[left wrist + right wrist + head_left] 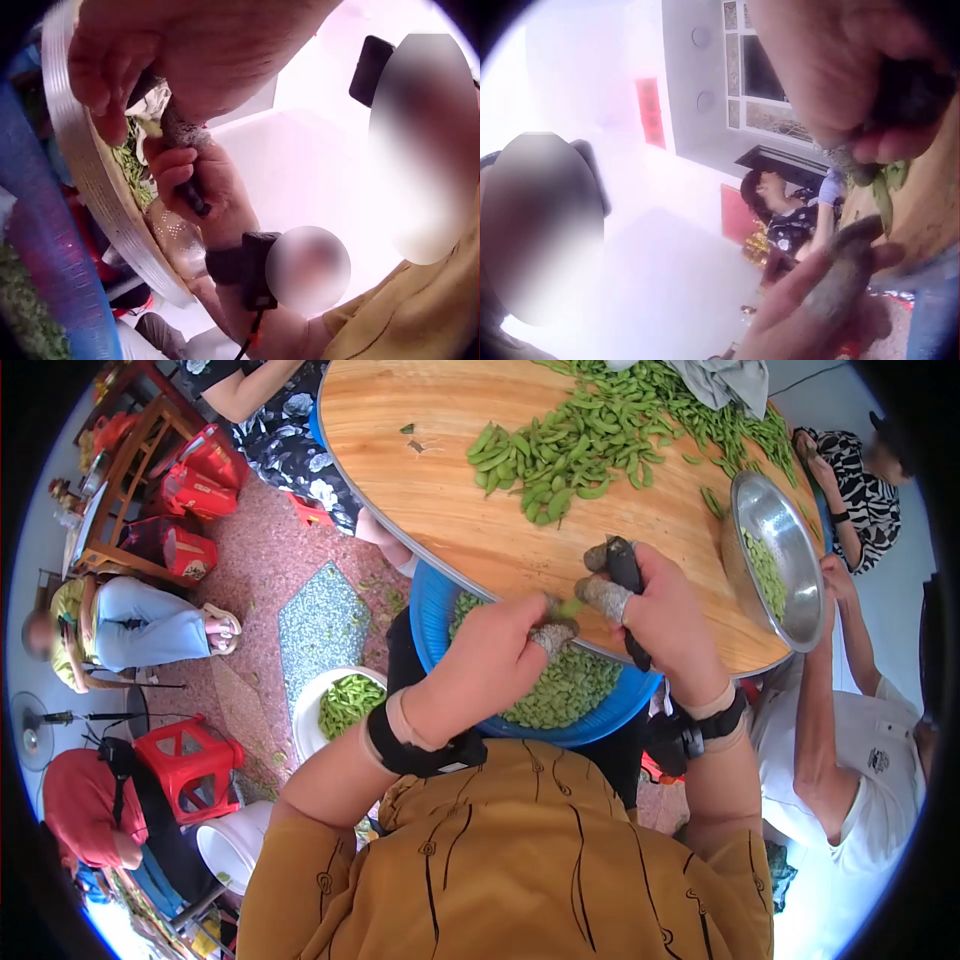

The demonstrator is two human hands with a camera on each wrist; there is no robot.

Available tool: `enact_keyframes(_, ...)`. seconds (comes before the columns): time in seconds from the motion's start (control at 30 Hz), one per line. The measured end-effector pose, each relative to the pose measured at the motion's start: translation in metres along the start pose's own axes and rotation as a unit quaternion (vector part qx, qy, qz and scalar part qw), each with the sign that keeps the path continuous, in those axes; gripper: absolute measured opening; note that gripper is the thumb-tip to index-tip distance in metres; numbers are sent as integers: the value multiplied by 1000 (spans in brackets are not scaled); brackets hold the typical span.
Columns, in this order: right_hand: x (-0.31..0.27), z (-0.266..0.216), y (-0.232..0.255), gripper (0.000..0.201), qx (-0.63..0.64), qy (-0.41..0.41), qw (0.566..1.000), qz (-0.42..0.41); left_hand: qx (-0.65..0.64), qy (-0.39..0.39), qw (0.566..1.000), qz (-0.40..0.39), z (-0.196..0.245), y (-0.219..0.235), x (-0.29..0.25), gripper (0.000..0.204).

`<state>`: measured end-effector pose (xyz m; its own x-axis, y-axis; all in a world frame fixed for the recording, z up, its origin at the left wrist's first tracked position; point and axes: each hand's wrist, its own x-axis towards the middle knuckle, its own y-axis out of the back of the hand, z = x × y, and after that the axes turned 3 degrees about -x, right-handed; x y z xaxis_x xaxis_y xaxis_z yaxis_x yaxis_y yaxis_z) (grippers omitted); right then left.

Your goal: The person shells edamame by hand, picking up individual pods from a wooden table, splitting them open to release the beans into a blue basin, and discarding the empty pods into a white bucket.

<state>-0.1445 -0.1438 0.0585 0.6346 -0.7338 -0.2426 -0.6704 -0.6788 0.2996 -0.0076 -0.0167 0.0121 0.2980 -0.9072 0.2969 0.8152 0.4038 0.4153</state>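
My left hand [490,655] pinches a green soybean pod [570,608] between thumb and forefinger, over the rim of the table. My right hand [668,600] grips a dark handle-like tool [625,565]; its kind cannot be told. The right thumb meets the pod's other end, and in the right wrist view the pod [883,202] spans the gap between both hands. Grey worn coverings wrap the thumbs and some fingertips. Right below the hands, a blue basin [430,610] holds many shelled green beans [565,685].
Pods [560,455] are heaped on the round wooden table [420,470], near a grey cloth [730,385]. A steel bowl [800,540] with beans sits at the table's right edge. Left of me is a white bucket [305,705] of pods; a red stool [185,760] stands farther off. People sit around.
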Motion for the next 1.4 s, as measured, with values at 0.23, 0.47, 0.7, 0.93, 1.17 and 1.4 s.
enact_keyframes(0.23,-40,17,-2,30,-8,34,998,-61,-233,221,938,-130,-1,4,-6,20)
enact_keyframes(0.47,-45,32,-6,33,10,35,991,-132,-3,-56,994,-92,-15,-3,-14,20)
enact_keyframes(0.7,-55,25,-11,20,302,-145,923,-187,25,-106,991,-81,-13,3,-24,20)
enact_keyframes(0.93,-72,26,-23,20,351,-190,896,-193,-366,291,853,-231,-14,13,-30,10)
enact_keyframes(1.17,-71,33,-42,18,192,-154,958,-150,174,-110,976,-69,-17,0,-52,18)
enact_keyframes(1.4,-71,47,-40,17,168,-94,973,-127,-304,289,903,-96,-13,7,-45,9)
